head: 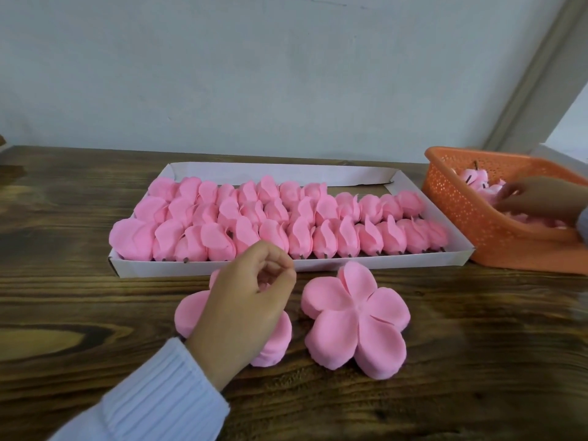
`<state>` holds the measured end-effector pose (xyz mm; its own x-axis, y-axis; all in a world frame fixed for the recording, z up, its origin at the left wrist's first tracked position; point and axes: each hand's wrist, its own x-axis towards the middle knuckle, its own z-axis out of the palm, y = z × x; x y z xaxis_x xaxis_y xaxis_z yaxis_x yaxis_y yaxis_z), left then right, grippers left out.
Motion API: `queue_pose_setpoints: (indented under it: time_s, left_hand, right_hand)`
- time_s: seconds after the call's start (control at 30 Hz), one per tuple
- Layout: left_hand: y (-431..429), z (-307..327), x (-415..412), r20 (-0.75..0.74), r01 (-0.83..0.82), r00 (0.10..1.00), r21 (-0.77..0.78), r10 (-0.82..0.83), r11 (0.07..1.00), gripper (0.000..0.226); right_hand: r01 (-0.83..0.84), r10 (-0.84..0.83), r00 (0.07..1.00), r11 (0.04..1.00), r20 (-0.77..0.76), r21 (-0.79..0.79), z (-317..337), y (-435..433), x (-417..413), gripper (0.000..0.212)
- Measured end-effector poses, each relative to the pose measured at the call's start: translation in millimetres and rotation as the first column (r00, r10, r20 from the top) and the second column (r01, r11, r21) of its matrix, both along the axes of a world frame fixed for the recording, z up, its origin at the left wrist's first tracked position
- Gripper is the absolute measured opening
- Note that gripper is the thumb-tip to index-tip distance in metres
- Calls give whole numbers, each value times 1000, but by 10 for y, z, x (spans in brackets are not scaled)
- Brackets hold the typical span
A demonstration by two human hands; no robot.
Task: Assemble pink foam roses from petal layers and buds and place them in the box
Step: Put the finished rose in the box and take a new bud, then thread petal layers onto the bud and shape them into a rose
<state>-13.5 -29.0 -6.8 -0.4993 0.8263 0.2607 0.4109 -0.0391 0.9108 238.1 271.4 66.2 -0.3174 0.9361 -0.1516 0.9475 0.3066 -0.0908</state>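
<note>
A white shallow box [381,262] holds three rows of finished pink foam roses [286,224]. In front of it lie two stacks of five-petal pink layers: one [356,316] fully visible, the other [187,313] half hidden under my left hand [251,300]. That hand rests over the left stack with its fingers curled and fingertips together; whether it pinches a layer is hidden. My right hand [537,198] reaches into the orange basket [471,218], with thumb and fingers around a pink bud among the loose buds [474,179].
Everything sits on a dark wooden table [79,297] against a pale wall. The basket stands tilted at the box's right end, touching its corner. A white sleeve covers my left forearm at the bottom left.
</note>
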Motion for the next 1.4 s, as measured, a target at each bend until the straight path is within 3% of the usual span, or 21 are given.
queue_pose_setpoints:
  time_s: [0.03, 0.1, 0.17, 0.27, 0.4, 0.47, 0.53, 0.6, 0.67, 0.73, 0.8, 0.9, 0.97, 1.03, 1.2, 1.27, 1.4]
  left_hand:
    - [0, 2, 3, -4, 0, 1000, -1, 0, 1000, 15]
    - [0, 2, 8, -11, -2, 1000, -4, 1, 1000, 15]
    - [3, 2, 11, -15, -3, 1000, -8, 3, 1000, 15]
    - [2, 4, 18, -18, 3, 1000, -9, -3, 1000, 15]
    - [8, -6, 23, -19, 3, 1000, -15, -3, 1000, 15]
    - [12, -9, 23, -23, -6, 1000, -15, 6, 1000, 16]
    - [11, -12, 22, -21, -3, 1000, -18, 3, 1000, 14]
    - [9, -15, 22, -23, 4, 1000, -20, -5, 1000, 13]
    - [7, -17, 25, -28, 9, 1000, -18, -9, 1000, 14]
    - [3, -17, 30, -37, 11, 999, -17, -12, 1000, 14]
    - [4, -18, 32, -44, 12, 999, -17, -13, 1000, 15]
    - [9, -19, 32, -55, 15, 998, -19, -16, 1000, 16]
    - [14, -14, 39, -56, 19, 998, -23, -20, 1000, 15]
    - [10, -17, 42, -71, 24, 997, -28, -26, 999, 15]
    - [6, -13, 41, -55, 25, 998, -30, -27, 999, 16]
    - [6, -14, 41, -58, 26, 998, -32, -28, 999, 16]
    - [7, -32, 39, -71, 28, 997, -37, -30, 999, 16]
  right_hand:
    - [105, -87, 986, 986, -139, 130, 6, 389, 125, 13]
    - [163, -156, 986, 963, -50, 214, 19, 669, 282, 28]
    - [122, -121, 993, 989, -13, 79, -153, 781, 334, 36]
    - [120, -119, 993, 989, -9, 91, -248, 930, 347, 49]
    - [156, -160, 987, 979, 19, 133, -235, 846, 344, 41]
    - [162, -163, 986, 986, 18, 41, -173, 718, 336, 43]
    - [133, -132, 991, 989, 13, -58, -113, 693, 350, 30]
    - [103, -122, 989, 974, -84, -199, -32, 610, 345, 14]
    - [87, -113, 979, 984, -169, -154, 8, 667, 367, 9]
    - [112, -100, 989, 988, -112, 109, 7, 835, 459, 11]
    - [122, -121, 993, 970, -18, 212, -28, 930, 551, 16]
    - [155, -153, 986, 987, 64, -35, -68, 845, 589, 33]
    - [167, -156, 981, 982, 117, -92, -41, 785, 558, 22]
    - [186, -175, 967, 982, 185, -39, -13, 802, 509, 14]
    - [163, -170, 966, 985, 193, 55, 58, 736, 559, 32]
    - [142, -153, 946, 988, 287, 57, -28, 787, 609, 43]
    - [131, -158, 935, 986, 318, 106, -78, 745, 609, 46]
